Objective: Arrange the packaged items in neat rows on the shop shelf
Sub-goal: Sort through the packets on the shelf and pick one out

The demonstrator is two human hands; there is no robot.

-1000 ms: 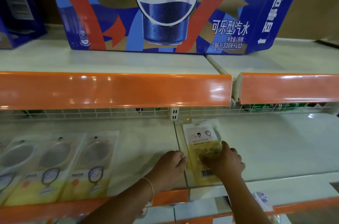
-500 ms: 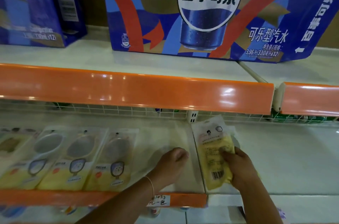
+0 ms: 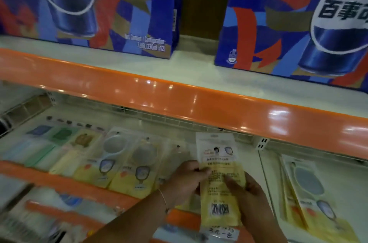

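A flat yellow-and-white packet (image 3: 219, 165) with a barcode faces me back side up, raised above the white shelf (image 3: 249, 163). My right hand (image 3: 251, 199) grips its lower right edge, thumb across the printed text. My left hand (image 3: 185, 181) pinches its left edge. To the left, a row of several similar packets (image 3: 123, 163) lies flat along the shelf front. More packets (image 3: 306, 189) lie stacked on the shelf section to the right.
An orange price rail (image 3: 179, 99) fronts the upper shelf, which carries two large blue cola cartons (image 3: 288, 23). A wire fence runs along the lower shelf's back. A handwritten price label (image 3: 223, 231) sits on the orange front rail below my hands.
The camera swung left. The packet came off the right shelf section and moved left toward the row; my left hand, formerly resting curled on the shelf, now pinches its edge.
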